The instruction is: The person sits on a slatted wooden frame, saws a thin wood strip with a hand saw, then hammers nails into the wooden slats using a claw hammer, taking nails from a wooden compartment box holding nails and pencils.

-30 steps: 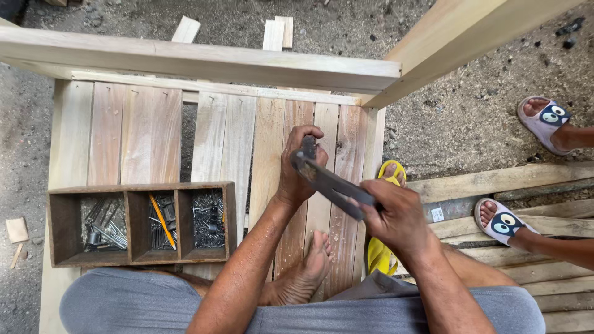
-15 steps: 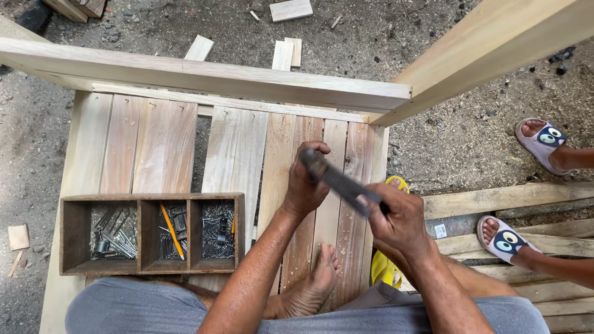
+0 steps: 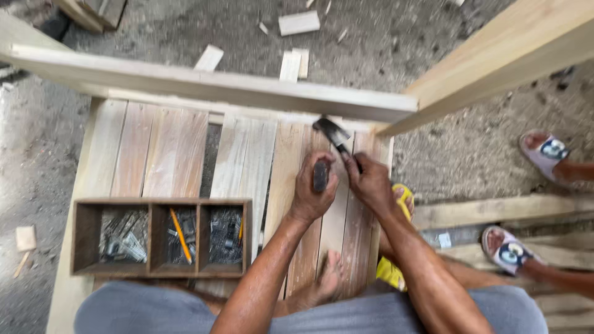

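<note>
Both bare forearms reached from the near edge toward the far side and converged at the centre. The left hand [image 3: 314,193] sat palm down with its fingers [image 3: 322,162] curled closed around something dark, knuckles up and wrist straight. The right hand [image 3: 371,182] lay just to its right, nearly touching it, fingers wrapped shut in a fist, wrist slightly bent inward. A bare foot [image 3: 328,278] rested between the arms, nearer the body.

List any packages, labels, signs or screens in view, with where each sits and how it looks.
Label: small white rectangular sticker with dark print on the plank at right, between the two sandals.
Sandals: round blue-and-white printed patches on their straps, right edge.
No packages, signs or screens show.
</note>
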Tool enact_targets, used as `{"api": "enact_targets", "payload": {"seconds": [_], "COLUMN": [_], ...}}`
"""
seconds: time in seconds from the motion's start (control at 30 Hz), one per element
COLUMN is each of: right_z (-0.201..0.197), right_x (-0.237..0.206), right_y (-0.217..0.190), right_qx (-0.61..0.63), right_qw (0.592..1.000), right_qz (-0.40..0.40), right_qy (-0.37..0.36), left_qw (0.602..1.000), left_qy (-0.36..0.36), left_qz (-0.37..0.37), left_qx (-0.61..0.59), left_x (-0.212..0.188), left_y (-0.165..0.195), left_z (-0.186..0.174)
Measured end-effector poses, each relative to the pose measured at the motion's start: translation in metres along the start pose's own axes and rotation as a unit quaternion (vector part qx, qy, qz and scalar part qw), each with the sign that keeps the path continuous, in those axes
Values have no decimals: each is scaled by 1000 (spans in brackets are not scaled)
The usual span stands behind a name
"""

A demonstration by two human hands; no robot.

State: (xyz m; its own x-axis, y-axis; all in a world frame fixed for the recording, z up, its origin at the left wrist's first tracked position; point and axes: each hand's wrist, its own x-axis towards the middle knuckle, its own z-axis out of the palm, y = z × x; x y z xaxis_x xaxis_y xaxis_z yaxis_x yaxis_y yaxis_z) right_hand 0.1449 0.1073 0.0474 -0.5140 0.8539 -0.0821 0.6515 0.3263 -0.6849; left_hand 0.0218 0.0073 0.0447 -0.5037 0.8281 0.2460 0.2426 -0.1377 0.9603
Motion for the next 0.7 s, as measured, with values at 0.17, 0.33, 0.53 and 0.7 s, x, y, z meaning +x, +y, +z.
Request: {"api": "enact_targets", "payload": {"seconds": [0.17,0.33,0.53,0.7], "right_z": [-10,10,13,1], "right_x": [-18,-1,3,-12], "right_y": [13,23,20,0], "right_qx": [66,32,17,66], "right_qw": [952,989,999,993], "right_qz": [-253,-131,-4,-68], "right_qy": [158,65,38,66], "left_qw": [999,998,997,987], "left_qy": [26,24,47,132], "left_qz": [20,61,54,57], "left_qx": [-10,24,-22,-65], "left_x": [-5,-6,-23,-25], "left_y": [-1,0,5,4], "left_z": [1,1,3,-34]}}
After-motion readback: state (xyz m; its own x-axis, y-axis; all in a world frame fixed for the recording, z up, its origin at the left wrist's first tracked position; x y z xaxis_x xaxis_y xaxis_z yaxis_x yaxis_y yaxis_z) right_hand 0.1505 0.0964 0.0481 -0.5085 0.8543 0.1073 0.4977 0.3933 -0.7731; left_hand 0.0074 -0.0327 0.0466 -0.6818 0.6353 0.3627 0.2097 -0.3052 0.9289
